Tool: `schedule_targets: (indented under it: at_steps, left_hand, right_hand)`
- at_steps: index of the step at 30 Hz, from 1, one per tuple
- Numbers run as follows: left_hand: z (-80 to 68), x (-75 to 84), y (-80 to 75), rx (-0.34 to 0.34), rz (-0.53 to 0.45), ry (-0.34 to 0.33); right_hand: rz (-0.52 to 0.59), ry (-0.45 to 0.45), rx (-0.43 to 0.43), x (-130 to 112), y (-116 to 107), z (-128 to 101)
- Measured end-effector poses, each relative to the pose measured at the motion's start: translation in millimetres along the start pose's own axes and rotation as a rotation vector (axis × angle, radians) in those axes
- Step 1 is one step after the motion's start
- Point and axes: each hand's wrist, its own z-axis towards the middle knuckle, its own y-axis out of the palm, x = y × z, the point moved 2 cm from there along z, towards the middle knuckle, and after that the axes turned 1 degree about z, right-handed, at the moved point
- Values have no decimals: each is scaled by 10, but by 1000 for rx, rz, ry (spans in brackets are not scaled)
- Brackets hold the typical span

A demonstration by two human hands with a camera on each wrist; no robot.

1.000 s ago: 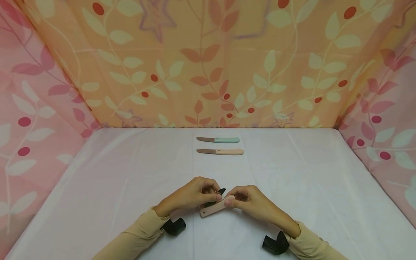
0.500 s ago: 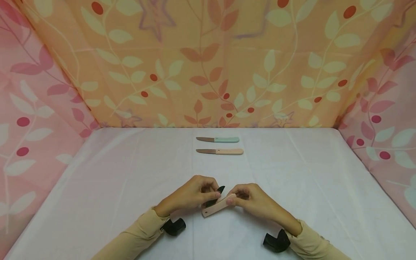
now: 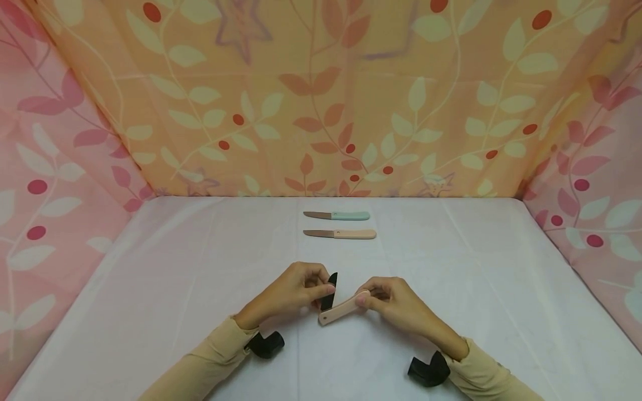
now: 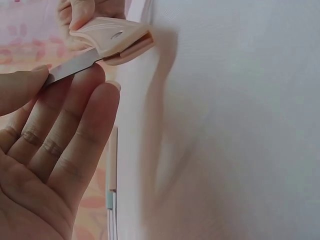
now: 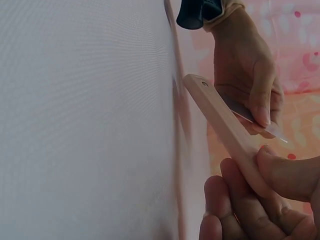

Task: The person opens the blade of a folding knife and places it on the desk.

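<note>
1. Nearest you, both sleeves [image 3: 210, 362] come in from the bottom edge of the head view, each wrist carrying a black camera mount [image 3: 266, 343] just above the white table cloth [image 3: 451, 267].
2. Your left hand [image 3: 291, 292] pinches the dark blade [image 3: 329, 292] of a folding knife between thumb and fingertips. In the left wrist view the blade [image 4: 72, 69] lies across your fingertips [image 4: 92, 107], with the thumb pressing on it from the left.
3. Your right hand [image 3: 396, 303] grips the far end of the knife's beige handle [image 3: 341, 311], fingers curled under it and thumb on top; the right wrist view shows that clamp on the handle [image 5: 225, 120] plainly.
4. The knife is held at the middle of the near part of the table, just above the cloth. The blade stands partly swung out of the handle, pointing up and away from you, and the handle slants down to your left.
5. Farther back, well apart from your hands, a knife with a beige handle [image 3: 340, 234] lies flat on the cloth, blade pointing left.
6. Just behind it, a knife with a mint-green handle [image 3: 337, 215] lies parallel, blade also to the left.
7. Beyond them rises an orange leaf-patterned curtain [image 3: 321, 94], with pink patterned cloth [image 3: 55, 167] on either side.
</note>
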Motion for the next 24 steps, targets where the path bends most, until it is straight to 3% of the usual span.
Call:
schedule_targets:
  at_steps: [6,16,24]
  left_hand:
    - [-8,4,-50,25,-47,-39]
    - [10,-39,-131,51,-66,24]
    - [18,-38,-141,56,-78,-8]
  right_hand:
    - [-13,4,28,19,-50,18]
    - [-7,-13,55,83,-135,56]
    - [30,12,36,111,-150,70]
